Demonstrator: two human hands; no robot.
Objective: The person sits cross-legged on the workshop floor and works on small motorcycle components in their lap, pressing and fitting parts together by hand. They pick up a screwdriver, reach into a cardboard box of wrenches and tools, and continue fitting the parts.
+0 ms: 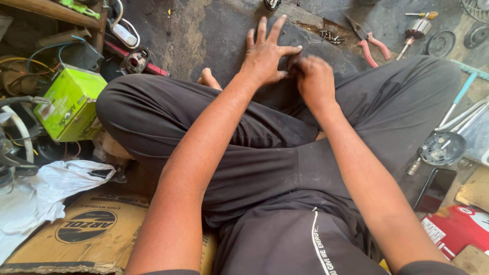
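Dark grey floor, upper centre of the frame: left hand lies flat on it, fingers spread and released. Right hand just beside it, fingers curled at a small dark item; cannot tell what they grip. Loose screws lie near, above. Green box at left, contents hidden. Cardboard carton lower left, closed.
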